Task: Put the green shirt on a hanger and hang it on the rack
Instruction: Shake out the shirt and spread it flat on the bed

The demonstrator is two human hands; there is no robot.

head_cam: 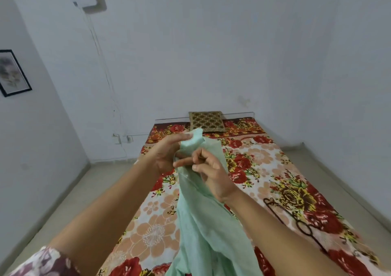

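Green shirt [203, 218], a pale mint garment of thin, soft cloth, hangs in the air over the bed, bunched at its top between the person's two hands and trailing down toward the bottom edge of the view. The left hand [167, 155] grips the uppermost fold, its fingers [184, 137] clamped on the cloth near what may be the collar or a shoulder; which part it is cannot be told. The right hand [211, 170] sits just beside and slightly lower, its fingers [186, 161] curled and pinched on the fabric, seemingly working an edge or opening. Beyond them, a dark thin wire hanger [296, 222] lies flat on the red and peach floral bedspread [264, 159], to the right of the shirt and apart from it, untouched. A gold and brown patterned cushion [206, 121] rests at the head of the bed against the white wall [232, 53], where a black framed picture [13, 72] hangs at the left. No rack is in view. The likely trouble from here is that the limp cloth, held only at one gathered point, slides or twists so the neck opening is lost, or that a shoulder slips off the slim hanger once loaded. No brand, label or readable writing shows anywhere.
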